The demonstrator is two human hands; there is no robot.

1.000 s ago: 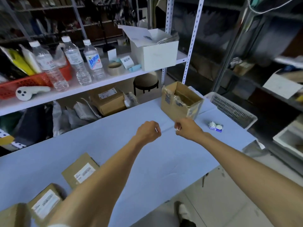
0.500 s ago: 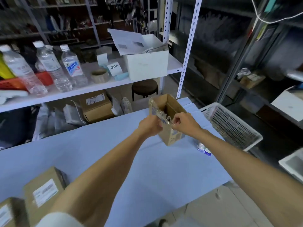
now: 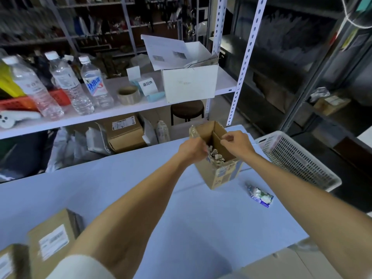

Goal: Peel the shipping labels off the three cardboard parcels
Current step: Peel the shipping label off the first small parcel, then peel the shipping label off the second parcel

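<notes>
An open cardboard box (image 3: 219, 174) stands upright on the blue table (image 3: 120, 178), with clear tape hanging from its left rim. My left hand (image 3: 191, 150) grips a crumpled wad of peeled label and tape (image 3: 215, 156) at the box's mouth, partly inside it. Over the opening, my right hand (image 3: 236, 143) has curled fingers that pinch the top edge of the box's inner flap. Two brown parcels lie at the table's near left, one (image 3: 54, 236) with a white shipping label (image 3: 53, 241), and the other (image 3: 10, 262) cut off by the frame edge.
A small crumpled blue-and-white wrapper (image 3: 260, 195) lies on the table right of the box. A white plastic basket (image 3: 298, 158) sits at the table's right end. Behind, a shelf holds water bottles (image 3: 66, 85), a tape roll (image 3: 128, 95) and a white carton (image 3: 189, 83).
My hands went from fists above the table to the open box, holding a strip of tape and label. Now the left hand presses the wad into the box. The camera moved closer.
</notes>
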